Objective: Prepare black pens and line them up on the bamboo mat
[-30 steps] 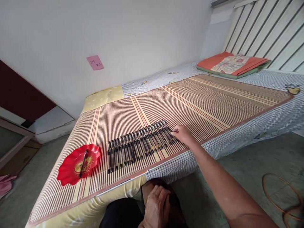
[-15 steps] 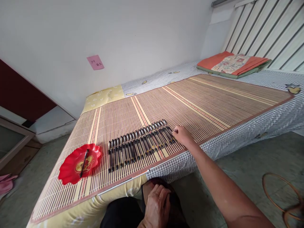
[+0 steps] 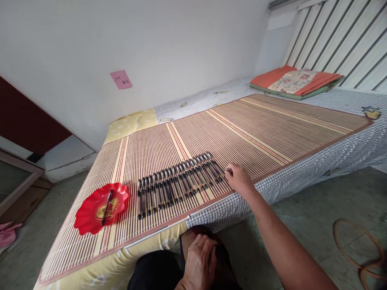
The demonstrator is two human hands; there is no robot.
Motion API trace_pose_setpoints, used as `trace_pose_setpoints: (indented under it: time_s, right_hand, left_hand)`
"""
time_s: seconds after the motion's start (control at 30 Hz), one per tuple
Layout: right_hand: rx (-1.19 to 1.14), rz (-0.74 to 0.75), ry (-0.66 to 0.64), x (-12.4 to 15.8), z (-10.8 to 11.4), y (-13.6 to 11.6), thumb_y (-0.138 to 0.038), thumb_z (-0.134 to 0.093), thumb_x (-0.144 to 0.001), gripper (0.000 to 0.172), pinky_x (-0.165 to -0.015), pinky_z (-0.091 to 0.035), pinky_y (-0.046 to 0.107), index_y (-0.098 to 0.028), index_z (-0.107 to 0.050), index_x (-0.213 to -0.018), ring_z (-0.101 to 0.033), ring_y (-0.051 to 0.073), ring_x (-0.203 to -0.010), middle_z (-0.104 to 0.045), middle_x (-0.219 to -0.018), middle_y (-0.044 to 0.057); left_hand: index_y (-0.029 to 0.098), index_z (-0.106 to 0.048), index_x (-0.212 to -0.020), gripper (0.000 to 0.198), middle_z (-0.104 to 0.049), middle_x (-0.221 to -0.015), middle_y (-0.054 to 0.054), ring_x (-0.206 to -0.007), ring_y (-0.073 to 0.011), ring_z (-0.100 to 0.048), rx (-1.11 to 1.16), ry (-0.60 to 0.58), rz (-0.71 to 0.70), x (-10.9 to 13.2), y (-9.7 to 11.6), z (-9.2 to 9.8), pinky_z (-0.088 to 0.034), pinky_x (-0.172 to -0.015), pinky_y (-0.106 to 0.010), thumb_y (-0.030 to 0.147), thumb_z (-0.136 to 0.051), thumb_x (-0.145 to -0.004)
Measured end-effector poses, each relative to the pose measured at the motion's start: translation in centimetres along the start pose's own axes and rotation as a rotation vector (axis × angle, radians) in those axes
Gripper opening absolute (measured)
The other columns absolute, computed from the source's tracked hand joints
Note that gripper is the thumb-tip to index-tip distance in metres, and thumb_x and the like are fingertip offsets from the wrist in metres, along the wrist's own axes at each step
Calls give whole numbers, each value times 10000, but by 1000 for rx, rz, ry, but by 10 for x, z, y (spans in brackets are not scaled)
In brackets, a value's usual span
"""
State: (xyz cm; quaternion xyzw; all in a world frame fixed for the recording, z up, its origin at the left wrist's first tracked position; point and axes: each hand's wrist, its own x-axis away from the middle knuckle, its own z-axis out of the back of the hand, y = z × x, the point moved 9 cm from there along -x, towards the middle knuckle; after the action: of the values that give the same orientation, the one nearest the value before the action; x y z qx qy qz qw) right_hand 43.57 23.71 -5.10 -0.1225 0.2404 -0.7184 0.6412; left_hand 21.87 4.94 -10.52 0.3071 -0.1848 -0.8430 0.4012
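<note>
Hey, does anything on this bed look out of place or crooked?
One pen lies alone in the red plate, apart from the row of pens on the mat. The row fans, leaning more toward its right end, by the right hand.

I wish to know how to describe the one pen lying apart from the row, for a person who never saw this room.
Start at the striped bamboo mat covering the bed; near its front left corner sits a red scalloped dish. The pen lies inside it, across a gold emblem. Unlike the pens of the long row to its right, it lies alone.
</note>
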Motion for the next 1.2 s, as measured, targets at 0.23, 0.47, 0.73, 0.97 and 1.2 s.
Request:
trace_pose_setpoints:
  time_s: [0.23,0.47,0.73,0.97,1.2]
  right_hand:
    - [7,110,76,19,-2,-14,-103,-535,-941,185,-781,-426,311,-166,-692,-1016,-633,246,-928,-671,-1028,119]
    - [41,141,130,33,-1,-10,-94,-488,-940,269,-783,-431,324,-158,-719,-1060,-614,249,-890,-612,-1001,122]
    - [59,116,113,45,-9,-8,-141,-495,-963,197,-719,-442,320,-158,-687,-1003,-618,248,-859,-619,-1009,137]
    - [73,100,110,45,-11,-6,-141,-513,-954,166,-667,-418,307,-185,-670,-986,-611,242,-847,-627,-1021,135]
    - [87,87,102,44,-14,-5,-126,-532,-946,149,-710,-429,308,-170,-670,-981,-626,248,-878,-632,-1031,141]
  left_hand:
    - [206,-614,-990,223,-667,-846,-52,-774,-211,-621,2,12,7,-1,1,2,-508,-705,-338,56,-451,-962]
    - [203,-602,-987,207,-664,-841,-54,-770,-213,-618,0,-4,2,0,0,-1,-506,-700,-341,65,-447,-974]
    - [215,-595,-1023,223,-676,-884,-53,-798,-218,-632,13,-21,18,3,-3,-3,-519,-736,-359,51,-454,-971]
    - [210,-618,-1028,238,-672,-868,-56,-789,-213,-633,29,-8,15,0,1,1,-522,-706,-343,55,-445,-975]
    - [216,-611,-1039,230,-674,-878,-51,-795,-211,-632,21,-11,19,1,-1,0,-516,-723,-344,60,-452,-983]
